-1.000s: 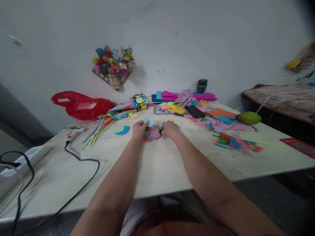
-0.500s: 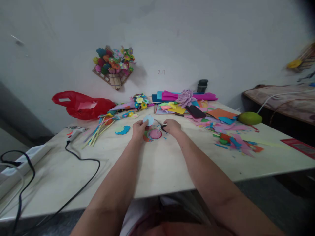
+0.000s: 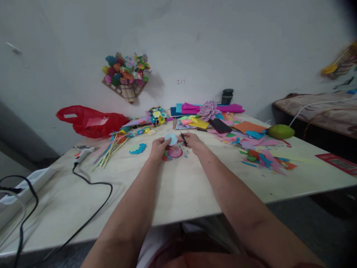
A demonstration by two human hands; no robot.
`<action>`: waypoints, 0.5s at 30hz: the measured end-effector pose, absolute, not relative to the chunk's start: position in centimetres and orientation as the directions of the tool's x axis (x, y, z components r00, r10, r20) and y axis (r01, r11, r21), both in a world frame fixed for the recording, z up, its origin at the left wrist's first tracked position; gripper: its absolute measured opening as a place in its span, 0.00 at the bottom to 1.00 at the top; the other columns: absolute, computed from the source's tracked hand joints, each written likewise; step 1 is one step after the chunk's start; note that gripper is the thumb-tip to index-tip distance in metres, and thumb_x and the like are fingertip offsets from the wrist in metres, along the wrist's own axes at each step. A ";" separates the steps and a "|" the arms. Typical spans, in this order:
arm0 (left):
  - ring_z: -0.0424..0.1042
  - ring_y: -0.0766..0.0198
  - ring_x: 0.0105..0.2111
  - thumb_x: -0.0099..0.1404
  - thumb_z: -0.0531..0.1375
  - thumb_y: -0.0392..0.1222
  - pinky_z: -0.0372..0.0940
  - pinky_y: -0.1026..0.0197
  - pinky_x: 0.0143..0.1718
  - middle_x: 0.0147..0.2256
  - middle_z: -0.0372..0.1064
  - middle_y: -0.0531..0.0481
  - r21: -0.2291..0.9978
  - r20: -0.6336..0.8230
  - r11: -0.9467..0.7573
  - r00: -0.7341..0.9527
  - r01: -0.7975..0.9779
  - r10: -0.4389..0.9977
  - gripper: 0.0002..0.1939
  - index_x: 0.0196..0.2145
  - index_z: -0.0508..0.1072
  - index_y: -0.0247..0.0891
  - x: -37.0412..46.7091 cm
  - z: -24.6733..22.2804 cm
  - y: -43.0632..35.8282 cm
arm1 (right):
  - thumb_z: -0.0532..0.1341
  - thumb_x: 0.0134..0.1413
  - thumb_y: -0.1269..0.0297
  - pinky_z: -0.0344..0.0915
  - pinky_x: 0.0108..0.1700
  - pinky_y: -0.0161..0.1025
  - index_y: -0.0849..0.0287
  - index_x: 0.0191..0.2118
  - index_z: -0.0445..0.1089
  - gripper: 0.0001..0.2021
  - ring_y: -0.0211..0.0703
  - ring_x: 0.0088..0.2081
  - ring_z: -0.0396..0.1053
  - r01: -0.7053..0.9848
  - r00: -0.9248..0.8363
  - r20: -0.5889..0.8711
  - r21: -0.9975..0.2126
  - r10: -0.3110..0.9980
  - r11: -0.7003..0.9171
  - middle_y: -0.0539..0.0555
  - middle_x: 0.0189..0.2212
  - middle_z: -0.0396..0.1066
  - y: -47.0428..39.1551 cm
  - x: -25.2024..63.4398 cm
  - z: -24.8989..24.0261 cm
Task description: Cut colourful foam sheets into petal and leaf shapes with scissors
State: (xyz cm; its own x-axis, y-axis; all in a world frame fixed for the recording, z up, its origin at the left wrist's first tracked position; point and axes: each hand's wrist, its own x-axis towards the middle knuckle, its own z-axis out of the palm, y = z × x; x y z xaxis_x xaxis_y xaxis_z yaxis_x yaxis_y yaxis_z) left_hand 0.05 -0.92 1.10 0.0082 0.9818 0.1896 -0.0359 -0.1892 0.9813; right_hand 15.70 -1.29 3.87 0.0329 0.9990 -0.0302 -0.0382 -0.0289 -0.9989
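Note:
Between the thumb and fingers of my left hand is a light blue paper disc, held up above the table. My right hand grips a pair of black-handled scissors, whose blades point up and away from me beside the disc's right edge. Beneath the hands lie round pieces, among them a pink disc with a red rim; my left hand partly covers them. Tiny blue snippets are scattered just to their right. A blue scalloped strip rests left of my left hand.
A glue gun with a trailing black cord lies left, near a power strip. Behind are a red plastic bag, paper flowers and a purple flower. Coloured scraps, a dark phone-like slab and a green fruit lie right.
The scissors have turned from pointing left at the disc to pointing more upright. My right hand has shifted slightly left, closer to the disc. The view has moved a little.

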 end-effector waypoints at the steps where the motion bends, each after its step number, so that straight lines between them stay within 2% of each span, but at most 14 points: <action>1: 0.67 0.67 0.18 0.45 0.66 0.52 0.63 0.64 0.23 0.19 0.69 0.50 0.982 0.187 -0.187 0.022 -0.032 0.982 0.18 0.23 0.69 0.35 0.1 1.1 -1.0 | 0.67 0.40 0.70 0.53 0.19 0.28 0.64 0.35 0.70 0.12 0.29 0.17 0.61 -0.049 0.036 -0.027 -0.998 0.999 -0.025 0.48 0.19 0.69 -1.2 15.6 3.7; 7: 0.66 0.68 0.17 0.44 0.67 0.53 0.62 0.65 0.21 0.17 0.65 0.52 0.984 0.181 -0.181 0.060 -0.007 0.982 0.19 0.22 0.68 0.34 0.2 1.0 -1.0 | 0.66 0.37 0.75 0.56 0.21 0.29 0.62 0.35 0.68 0.14 0.29 0.16 0.60 -0.098 0.073 0.017 -0.995 0.997 0.024 0.43 0.17 0.64 -0.9 15.0 3.2; 15: 0.66 0.68 0.17 0.44 0.67 0.53 0.61 0.66 0.20 0.18 0.66 0.52 0.987 0.162 -0.162 0.061 0.001 0.985 0.19 0.22 0.68 0.34 0.3 0.9 -1.0 | 0.65 0.35 0.74 0.60 0.24 0.30 0.62 0.34 0.67 0.15 0.31 0.18 0.60 -0.112 0.098 0.076 -0.990 0.992 0.087 0.43 0.16 0.63 -0.9 14.5 2.9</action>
